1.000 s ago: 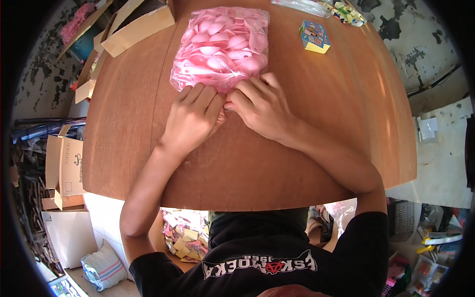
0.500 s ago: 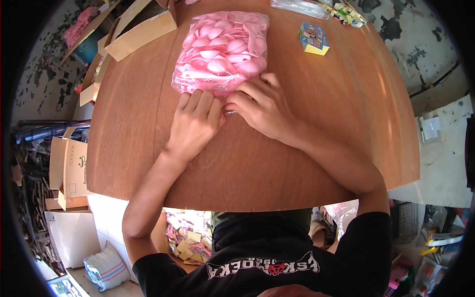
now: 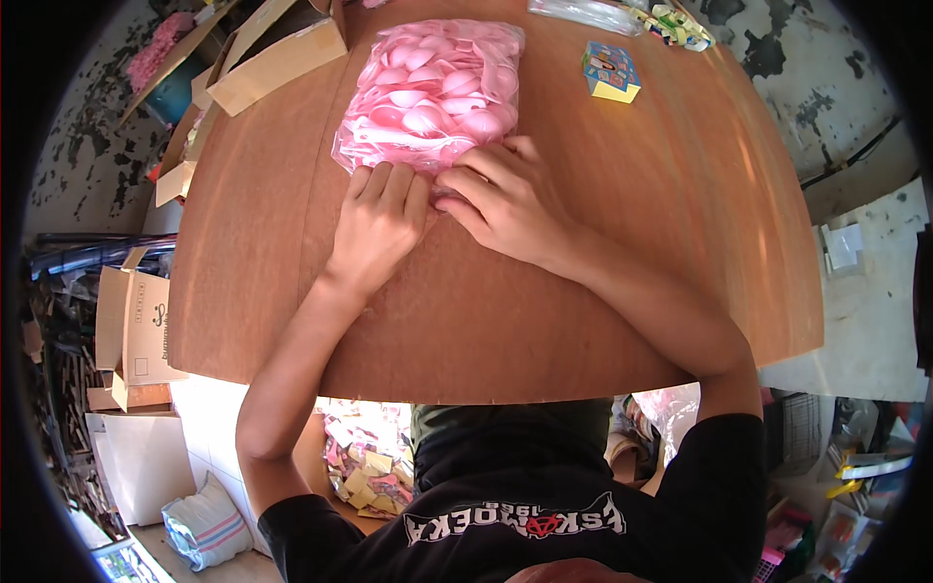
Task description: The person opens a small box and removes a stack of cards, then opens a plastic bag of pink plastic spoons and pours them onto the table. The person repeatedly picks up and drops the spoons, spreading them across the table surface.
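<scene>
A clear plastic bag (image 3: pixel 428 92) packed with pink plastic spoons lies flat on the brown wooden table (image 3: pixel 466 321). Both of my hands are at its near edge. My left hand (image 3: pixel 381 219) has its fingers curled closed over the left part of that edge. Beside it, my right hand (image 3: pixel 510 199) pinches the gathered plastic with bent fingers, its thumb close to the left hand. My fingertips and part of the bag's near edge are hidden beneath the hands.
Toward the far right stand a small blue and yellow box (image 3: pixel 611 73), clear plastic packaging (image 3: pixel 588 15) and a bundle of colourful strips (image 3: pixel 677 29). An open cardboard box (image 3: pixel 277 68) sits at the far left. Below the table's near edge is a container of paper scraps (image 3: pixel 369 466).
The bag and both hands appear slightly higher and further left, though the whole view has shifted a little too. My hands keep their grip on the bag's near edge.
</scene>
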Demonstrator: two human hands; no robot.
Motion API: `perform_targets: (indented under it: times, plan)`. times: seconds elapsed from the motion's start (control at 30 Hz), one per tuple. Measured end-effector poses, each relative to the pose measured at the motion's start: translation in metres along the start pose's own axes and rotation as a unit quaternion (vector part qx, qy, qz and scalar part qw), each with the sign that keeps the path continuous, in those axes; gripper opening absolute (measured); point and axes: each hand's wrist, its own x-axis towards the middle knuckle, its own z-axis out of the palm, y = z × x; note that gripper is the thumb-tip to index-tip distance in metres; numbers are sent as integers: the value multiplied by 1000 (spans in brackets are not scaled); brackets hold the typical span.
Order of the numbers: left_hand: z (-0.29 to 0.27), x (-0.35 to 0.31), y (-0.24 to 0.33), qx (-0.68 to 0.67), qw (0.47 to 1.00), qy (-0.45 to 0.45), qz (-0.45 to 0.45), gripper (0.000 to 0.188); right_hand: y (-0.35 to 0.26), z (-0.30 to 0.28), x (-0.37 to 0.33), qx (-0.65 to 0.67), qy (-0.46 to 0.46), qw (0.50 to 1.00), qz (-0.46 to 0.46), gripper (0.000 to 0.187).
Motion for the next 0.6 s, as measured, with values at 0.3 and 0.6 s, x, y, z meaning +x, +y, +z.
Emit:
perform_targets:
  times: [0.3, 0.6]
  plan:
    - [-21, 1, -9, -140, 989, -31, -18, 18, 8, 2, -3, 6, -7, 1000, -1, 21]
    - [-19, 0, -4, -89, 996, 17, 18, 17, 6, 1, -4, 22, 0, 1000, 7, 12]
